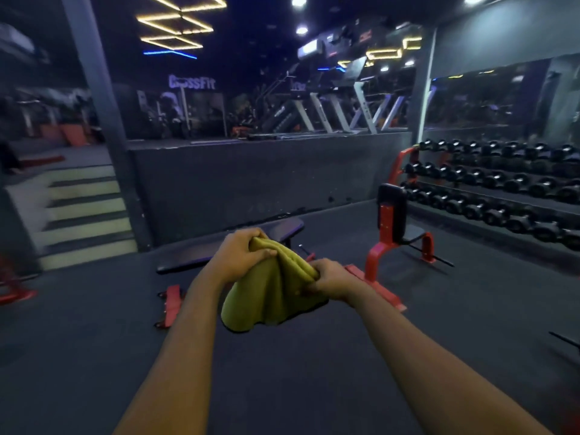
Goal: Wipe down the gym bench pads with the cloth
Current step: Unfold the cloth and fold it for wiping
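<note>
Both arms were stretched out forward and the cloth was held up in the air between the hands, clear of everything.

- Left hand: fingers curled over the cloth's upper bunched edge, gripping it.
- Right hand: pinching the same bunched edge lower down on the right.
- The rest of the cloth hung loose below both grips. It looked like it was being gathered or folded into a wiping wad, but that's a guess.
- Floor: dark matting, nothing on it between the person and the equipment.

Just beyond the hands was the flat bench. It had a long black pad and red feet and was partly hidden by the hands and cloth. The cloth was in front of it in view but not touching it. To the right was an upright seat on a red frame, with a black back pad and a small seat pad, standing apart from the bench.

Further out there were stairs on the left and a dumbbell rack along the right wall. Treadmills stood on the raised level at the back. The frame was blurred, so fine detail was poor.

Progress, judged from this frame:
- Cloth in hand, so that part was done.
- No pad was being wiped. There were no visible wet streaks, though the light was too dim to be sure.
- I'd call it the very start or between pads. The bench pad was the likely next target, and the upright seat's pads were probably left too.
</note>
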Demonstrator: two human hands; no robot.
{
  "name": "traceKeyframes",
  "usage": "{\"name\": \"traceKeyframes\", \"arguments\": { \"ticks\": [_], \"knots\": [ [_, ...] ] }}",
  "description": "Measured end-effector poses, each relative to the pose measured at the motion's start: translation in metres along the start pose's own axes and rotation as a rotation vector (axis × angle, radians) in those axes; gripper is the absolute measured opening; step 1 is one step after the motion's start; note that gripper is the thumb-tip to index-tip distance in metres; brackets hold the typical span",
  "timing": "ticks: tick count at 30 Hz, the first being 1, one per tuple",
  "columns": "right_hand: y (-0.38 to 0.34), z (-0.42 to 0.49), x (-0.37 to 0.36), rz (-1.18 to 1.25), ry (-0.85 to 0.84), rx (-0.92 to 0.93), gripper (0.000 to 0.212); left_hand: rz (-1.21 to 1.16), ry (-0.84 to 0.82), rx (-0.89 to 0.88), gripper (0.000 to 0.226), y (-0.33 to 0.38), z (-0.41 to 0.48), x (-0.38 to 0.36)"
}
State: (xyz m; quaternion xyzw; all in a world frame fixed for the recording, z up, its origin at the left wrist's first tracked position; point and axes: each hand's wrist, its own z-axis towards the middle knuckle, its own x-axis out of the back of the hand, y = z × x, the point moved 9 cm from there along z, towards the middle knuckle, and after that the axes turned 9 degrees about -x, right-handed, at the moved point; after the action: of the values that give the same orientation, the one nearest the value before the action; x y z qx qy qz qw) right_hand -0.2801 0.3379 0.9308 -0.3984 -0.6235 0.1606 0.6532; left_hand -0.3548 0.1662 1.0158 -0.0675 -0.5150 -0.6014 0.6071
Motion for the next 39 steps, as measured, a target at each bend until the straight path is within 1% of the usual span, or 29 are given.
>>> {"name": "traceKeyframes", "arguments": {
  "ticks": [1,4,6,7,11,14,17,20,23,26,30,33,34,39],
  "knots": [
    [-0.010,0.028,-0.005,-0.006,0.022,-0.006,0.014,0.009,0.035,0.025,0.014,-0.027,0.008,0.016],
    [-0.038,0.112,-0.011,0.104,0.072,0.012,0.013,0.049,0.120,0.096,0.014,-0.109,0.030,0.061],
    [-0.051,0.149,-0.012,0.175,0.109,0.038,0.015,0.042,0.163,0.135,0.013,-0.147,0.036,0.077],
    [-0.059,0.173,-0.019,0.200,0.101,0.054,0.017,0.040,0.193,0.157,0.013,-0.170,0.040,0.083],
    [-0.091,0.282,-0.064,0.305,0.040,0.118,0.014,0.090,0.301,0.261,0.013,-0.271,0.062,0.107],
    [-0.105,0.362,-0.103,0.323,-0.034,0.163,0.020,0.136,0.326,0.329,0.015,-0.342,0.079,0.115],
    [-0.120,0.449,-0.142,0.338,-0.125,0.195,0.018,0.187,0.323,0.412,0.014,-0.417,0.104,0.122],
    [-0.142,0.538,-0.177,0.361,-0.225,0.194,0.021,0.242,0.352,0.510,0.017,-0.490,0.131,0.140],
    [-0.172,0.621,-0.212,0.363,-0.315,0.191,0.024,0.277,0.384,0.607,0.014,-0.554,0.155,0.161],
    [-0.202,0.685,-0.247,0.376,-0.348,0.189,0.021,0.302,0.430,0.681,0.014,-0.611,0.167,0.182],
    [-0.233,0.770,-0.310,0.336,-0.384,0.196,0.031,0.314,0.466,0.777,0.017,-0.709,0.175,0.203],
    [-0.240,0.838,-0.362,0.294,-0.377,0.160,0.036,0.294,0.433,0.813,0.017,-0.794,0.182,0.211],
    [-0.244,0.869,-0.383,0.284,-0.371,0.148,0.037,0.283,0.413,0.815,0.018,-0.833,0.190,0.216],
    [-0.258,0.978,-0.456,0.292,-0.350,0.004,0.030,0.201,0.278,0.848,0.020,-0.984,0.225,0.232]
  ]
}}
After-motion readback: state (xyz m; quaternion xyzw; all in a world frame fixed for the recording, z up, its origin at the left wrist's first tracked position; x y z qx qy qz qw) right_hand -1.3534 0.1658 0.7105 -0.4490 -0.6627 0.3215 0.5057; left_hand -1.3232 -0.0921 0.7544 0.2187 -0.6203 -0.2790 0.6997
